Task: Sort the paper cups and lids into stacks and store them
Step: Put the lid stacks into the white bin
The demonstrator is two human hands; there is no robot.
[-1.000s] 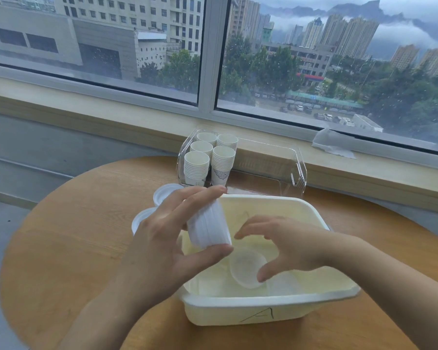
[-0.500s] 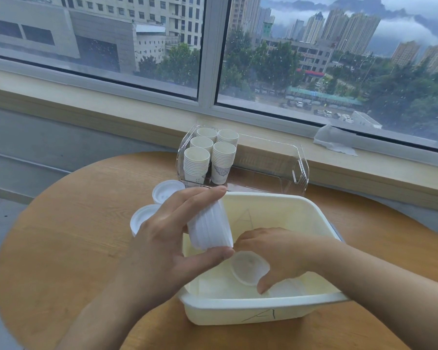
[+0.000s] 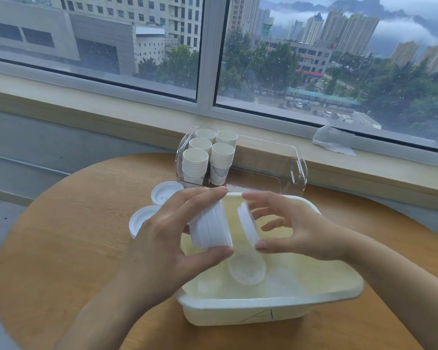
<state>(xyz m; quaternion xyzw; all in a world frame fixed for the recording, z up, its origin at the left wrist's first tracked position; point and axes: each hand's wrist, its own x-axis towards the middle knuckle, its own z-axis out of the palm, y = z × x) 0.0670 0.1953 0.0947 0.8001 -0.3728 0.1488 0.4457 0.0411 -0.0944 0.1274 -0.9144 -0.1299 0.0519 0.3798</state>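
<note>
Round wooden table, cream bin marked "A".

Both forearms are reached forward from the bottom edge of the view, and the hands are held close together, facing each other. The left hand is turned on its side; its fingers are stretched over the top and its thumb is pressed from below, so a stack of lids is held in its grip. A single lid is pinched by the right hand between forefinger and thumb, with the other fingers spread loosely.
</note>
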